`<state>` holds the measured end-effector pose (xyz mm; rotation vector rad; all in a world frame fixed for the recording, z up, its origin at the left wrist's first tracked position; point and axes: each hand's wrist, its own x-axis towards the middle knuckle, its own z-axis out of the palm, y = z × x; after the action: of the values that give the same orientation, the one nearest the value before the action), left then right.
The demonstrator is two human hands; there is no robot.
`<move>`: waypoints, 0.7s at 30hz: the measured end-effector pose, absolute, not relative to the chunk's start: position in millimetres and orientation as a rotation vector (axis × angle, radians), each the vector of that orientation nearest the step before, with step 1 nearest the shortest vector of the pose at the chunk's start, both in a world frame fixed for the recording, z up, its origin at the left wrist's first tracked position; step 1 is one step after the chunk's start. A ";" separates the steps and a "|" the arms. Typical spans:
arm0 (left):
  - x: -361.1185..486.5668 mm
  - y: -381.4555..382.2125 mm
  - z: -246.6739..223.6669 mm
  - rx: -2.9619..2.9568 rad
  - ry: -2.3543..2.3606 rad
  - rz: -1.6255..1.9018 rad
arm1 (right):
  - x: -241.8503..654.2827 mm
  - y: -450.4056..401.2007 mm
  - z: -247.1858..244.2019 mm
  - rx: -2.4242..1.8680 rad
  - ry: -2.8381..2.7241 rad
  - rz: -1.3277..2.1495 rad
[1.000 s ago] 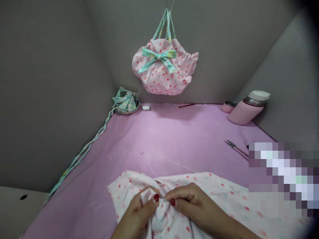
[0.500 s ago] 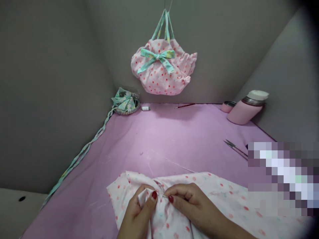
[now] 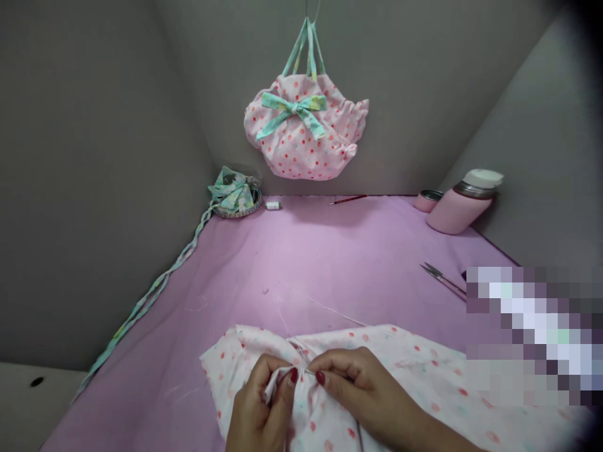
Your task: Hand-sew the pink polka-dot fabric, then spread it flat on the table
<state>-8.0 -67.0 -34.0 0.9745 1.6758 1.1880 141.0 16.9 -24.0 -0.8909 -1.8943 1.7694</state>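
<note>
My left hand (image 3: 264,402) pinches a gathered fold of white fabric (image 3: 400,358) with red and pale blue dots. Thumb and forefinger of my right hand (image 3: 365,383) close on a thin sewing needle (image 3: 309,371), its point side at the fold beside my left thumb. Most of the needle is hidden by fingers and cloth. A fine white thread (image 3: 330,307) lies on the pink cloth just beyond the fabric, and loops of thread show near my fingertips.
Open scissors (image 3: 443,280) lie right, partly under a blurred patch. A pink bottle (image 3: 459,204), small pink cup (image 3: 428,200), red pen-like stick (image 3: 347,199), white spool (image 3: 272,205) and basket with green fabric (image 3: 234,191) stand behind. A dotted bag (image 3: 306,147) hangs above the pink cover (image 3: 226,263).
My left hand has turned slightly and its fold of fabric has shifted. Both hands stay close together at the fold; the whole view has moved slightly.
</note>
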 end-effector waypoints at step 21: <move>-11.4 -60.9 -29.4 0.890 1.567 1.110 | 139.3 14.9 -31.5 -0.908 -1.923 1.711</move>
<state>-11.4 -60.9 -29.4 0.8903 1.5671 1.1103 139.3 14.9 -31.5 -0.9076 -1.9232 1.7109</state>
